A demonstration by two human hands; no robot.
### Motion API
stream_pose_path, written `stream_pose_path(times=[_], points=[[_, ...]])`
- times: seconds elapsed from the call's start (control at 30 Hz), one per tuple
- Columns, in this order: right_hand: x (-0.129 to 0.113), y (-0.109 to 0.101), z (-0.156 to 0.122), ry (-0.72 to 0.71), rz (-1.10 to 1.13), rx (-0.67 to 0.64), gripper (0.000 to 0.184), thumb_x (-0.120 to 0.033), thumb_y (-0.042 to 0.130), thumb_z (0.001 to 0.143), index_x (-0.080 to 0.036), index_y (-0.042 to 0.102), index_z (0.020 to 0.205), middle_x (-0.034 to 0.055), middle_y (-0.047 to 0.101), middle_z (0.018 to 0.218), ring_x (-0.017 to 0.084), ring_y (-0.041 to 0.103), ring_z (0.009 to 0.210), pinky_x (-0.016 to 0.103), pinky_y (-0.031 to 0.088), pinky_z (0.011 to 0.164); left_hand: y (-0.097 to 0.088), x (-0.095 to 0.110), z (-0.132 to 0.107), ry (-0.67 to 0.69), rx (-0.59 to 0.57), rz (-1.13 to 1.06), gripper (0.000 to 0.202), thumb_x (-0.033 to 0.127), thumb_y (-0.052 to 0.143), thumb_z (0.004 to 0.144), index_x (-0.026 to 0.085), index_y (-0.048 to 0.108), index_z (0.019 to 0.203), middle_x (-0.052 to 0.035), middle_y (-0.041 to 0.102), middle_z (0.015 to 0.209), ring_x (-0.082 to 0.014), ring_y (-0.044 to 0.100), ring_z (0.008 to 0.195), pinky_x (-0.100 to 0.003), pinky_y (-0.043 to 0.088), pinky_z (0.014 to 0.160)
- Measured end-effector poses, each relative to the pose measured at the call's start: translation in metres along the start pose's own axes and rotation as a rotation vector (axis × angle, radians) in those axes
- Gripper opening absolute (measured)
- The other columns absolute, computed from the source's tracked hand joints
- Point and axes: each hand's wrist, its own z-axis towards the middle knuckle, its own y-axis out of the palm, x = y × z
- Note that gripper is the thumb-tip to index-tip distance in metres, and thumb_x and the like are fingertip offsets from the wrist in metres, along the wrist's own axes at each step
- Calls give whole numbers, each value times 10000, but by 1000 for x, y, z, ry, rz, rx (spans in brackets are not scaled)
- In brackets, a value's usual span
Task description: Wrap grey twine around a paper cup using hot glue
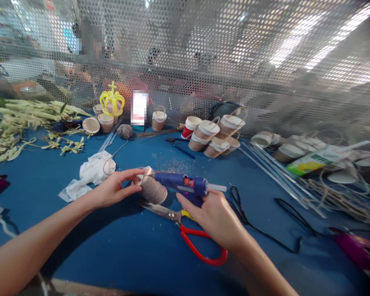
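Observation:
My left hand [115, 189] grips a small twine-wrapped cup [156, 190] by its pale end, with the cup tilted above the table. In my right hand [217, 213] is a blue hot glue gun [180, 183], a clear glue stick [217, 187] poking out of its back. The gun's nozzle points left and is close to the cup's upper edge; whether it touches I cannot tell. Scissors [172, 215] with red and yellow handles lie open on the table below, partly covered by my right hand. White crumpled wrapping [97, 168] lies beside my left hand.
Several twine-covered cups [205, 129] stand at the back near a perforated metal screen [179, 41]. Pliers [183, 150] and a yarn ball [125, 131] lie in front. Glue sticks [277, 176] and a black cord [265, 234] are right; dried husks [21, 119] are left.

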Motion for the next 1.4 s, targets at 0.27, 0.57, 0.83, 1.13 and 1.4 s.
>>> stream_pose_path(times=[0.27, 0.57, 0.83, 1.13, 1.4], points=[[6, -5, 7, 235, 219, 24, 199, -362, 560, 719, -165, 551, 697, -42, 494, 420, 110, 473, 382, 237, 402, 400, 1, 3, 1, -84, 11, 19, 381, 261, 501, 805, 148, 499, 1169, -73, 636, 930, -168, 565, 840, -305, 453, 783], [68, 5, 52, 397, -47, 170, 311, -429, 438, 787, -160, 519, 653, 37, 567, 521, 147, 527, 446, 263, 391, 442, 1, 4, 1, -110, 14, 67, 400, 276, 493, 798, 140, 492, 1175, -81, 630, 988, -188, 558, 918, -349, 427, 860], [78, 25, 60, 443, -224, 129, 278, -394, 473, 785, -134, 554, 728, 81, 589, 518, 218, 592, 493, 335, 448, 529, 5, 2, -1, -82, 41, 59, 419, 242, 490, 786, 138, 477, 1191, -78, 624, 960, -182, 566, 907, -347, 428, 857], [10, 19, 58, -52, -135, 61, 204, -335, 441, 837, -202, 596, 844, 35, 621, 957, 143, 566, 895, 240, 432, 761, 8, 5, -1, -51, 33, 90, 436, 229, 488, 777, 132, 462, 1202, -75, 610, 945, -166, 560, 866, -310, 431, 822], [-23, 31, 81, -303, -46, -138, 336, -428, 464, 813, -145, 610, 705, 104, 610, 903, 205, 529, 971, 317, 386, 835, 7, 5, -2, 16, 28, 123, 423, 249, 489, 781, 142, 441, 1188, -42, 600, 844, -147, 558, 763, -277, 443, 721]])
